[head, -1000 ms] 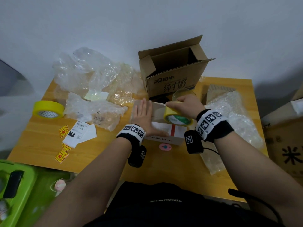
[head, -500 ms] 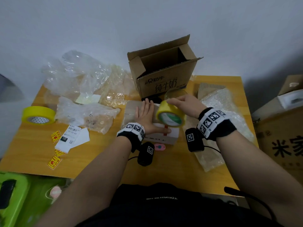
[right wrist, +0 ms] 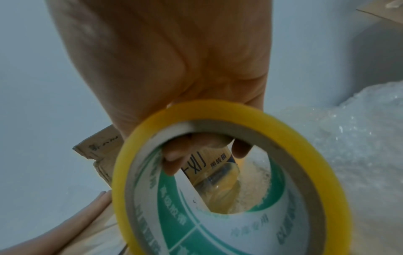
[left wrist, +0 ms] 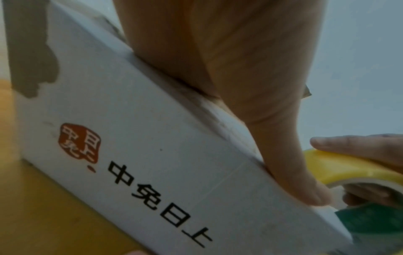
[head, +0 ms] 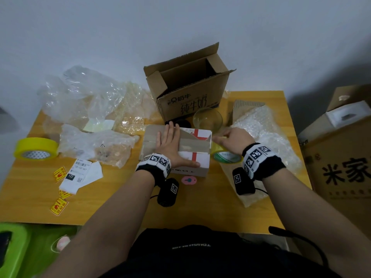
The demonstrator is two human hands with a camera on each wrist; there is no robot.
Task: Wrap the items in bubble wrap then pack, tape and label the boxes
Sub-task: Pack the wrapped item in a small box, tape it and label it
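Observation:
A small white box (head: 198, 159) with a red cross and black characters (left wrist: 152, 198) sits at the table's middle. My left hand (head: 169, 144) lies flat on its lid with straight fingers, the thumb along the near edge (left wrist: 290, 176). A strip of clear tape (head: 192, 146) runs across the lid to the box's right edge. My right hand (head: 233, 140) grips a yellow tape roll (head: 224, 155) just past that edge, fingers hooked through its core (right wrist: 220, 181).
An open brown carton (head: 188, 93) stands behind the box, a glass bowl (head: 207, 119) in front of it. Bubble wrap (head: 267, 135) lies right, plastic wraps (head: 86, 101) left. A second yellow roll (head: 36, 148), labels (head: 80, 175), stickers (head: 59, 205) lie on the left.
My right hand has drawn the tape roll rightward across the lid and down past the box's right edge, laying tape on top. The left hand stays pressed on the lid.

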